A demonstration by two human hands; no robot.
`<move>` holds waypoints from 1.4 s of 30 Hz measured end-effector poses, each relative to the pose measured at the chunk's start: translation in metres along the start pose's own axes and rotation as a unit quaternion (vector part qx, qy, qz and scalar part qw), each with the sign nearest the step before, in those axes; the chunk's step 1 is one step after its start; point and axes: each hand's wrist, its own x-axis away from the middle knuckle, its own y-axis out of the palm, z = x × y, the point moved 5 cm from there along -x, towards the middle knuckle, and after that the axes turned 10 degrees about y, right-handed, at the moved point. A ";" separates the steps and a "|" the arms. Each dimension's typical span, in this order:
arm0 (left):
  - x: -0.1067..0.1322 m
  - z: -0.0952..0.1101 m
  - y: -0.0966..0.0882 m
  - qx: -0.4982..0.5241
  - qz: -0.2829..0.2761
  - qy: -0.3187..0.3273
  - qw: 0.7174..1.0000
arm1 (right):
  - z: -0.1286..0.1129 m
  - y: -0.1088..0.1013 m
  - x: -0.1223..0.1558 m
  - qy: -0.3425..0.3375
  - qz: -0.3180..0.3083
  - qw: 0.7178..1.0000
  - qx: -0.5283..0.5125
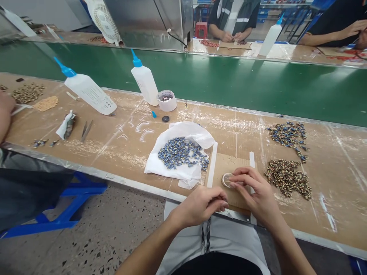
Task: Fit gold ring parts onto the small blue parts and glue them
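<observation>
My right hand (255, 189) is over a square of cardboard (239, 198). Its thumb and fingers pinch together at the rim of a small round white-rimmed dish (227, 180); whatever is between the fingertips is too small to make out. To the left, my left hand (205, 204) hovers at the table's front edge with fingers curled and thumb pressed to them, hiding anything inside. A heap of small blue-and-yellow pieces (180, 152) lies on white paper (151, 164) beyond my left hand. Right of my right hand are a pile of small brown-and-gold pieces (288, 177) and another blue pile (288, 135).
White bottles with blue nozzles (146, 84) (90, 93) stand near a tape roll (166, 101). Tweezers (86, 131) lie to the left. A green conveyor belt (215, 78) runs behind the table. A neighbour's hand (6, 105) is at far left; people sit across.
</observation>
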 end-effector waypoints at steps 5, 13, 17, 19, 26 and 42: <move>-0.005 0.005 -0.004 0.000 0.006 0.034 0.999 | -0.011 0.004 -0.009 -0.045 0.047 0.995 0.071; 0.000 -0.005 -0.007 0.058 0.039 -0.023 0.997 | -0.007 -0.004 -0.004 -0.036 0.030 0.994 0.095; -0.001 -0.006 -0.005 0.029 0.043 -0.028 0.998 | 0.000 -0.001 -0.001 0.025 0.036 0.999 -0.005; -0.003 -0.005 -0.004 0.015 0.047 -0.025 0.998 | 0.004 -0.003 0.003 0.061 0.082 0.993 -0.061; -0.009 -0.003 -0.002 0.000 0.041 -0.029 0.999 | 0.016 -0.003 0.033 0.148 0.165 0.950 -0.221; -0.016 -0.007 0.000 -0.045 0.020 -0.036 0.998 | 0.025 0.010 0.044 0.149 0.111 0.958 -0.217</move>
